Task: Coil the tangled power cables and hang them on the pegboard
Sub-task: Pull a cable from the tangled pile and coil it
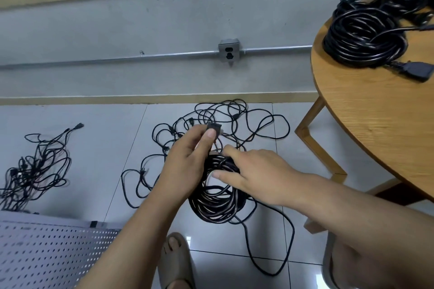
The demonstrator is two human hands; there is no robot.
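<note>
1. The fingers (209,135) of the left hand (187,159) are curled, thumb on top, and pinch a black plug (215,126) at the end of a cable.
2. The fingers of the right hand (260,176) are closed round the top of a black coil (216,204). The forefinger lies over the strands and the thumb presses from below.
3. The coil hangs between the two hands, above the tiled floor (94,148). Its turns are bunched into a rough ring under the wrists.
4. One loose length (270,272) trails from the coil and loops down across the tiles toward the camera.
5. Behind the hands a loose tangle (256,122) of thin black cable is spread on the floor near the skirting.
6. Well apart to the left lies a second tangle (35,164), also on the floor.
7. The grey pegboard (47,253) lies at lower left, near that second tangle. One black clip sits at its upper edge.
8. A foot in a beige sandal (176,263) stands on the tiles just below the left forearm.
9. On the right a round wooden bench (375,124) carries coiled cables (364,37) with a large plug lying beside them.
10. On the wall a metal outlet box (229,51) sits on a horizontal conduit (117,59).
</note>
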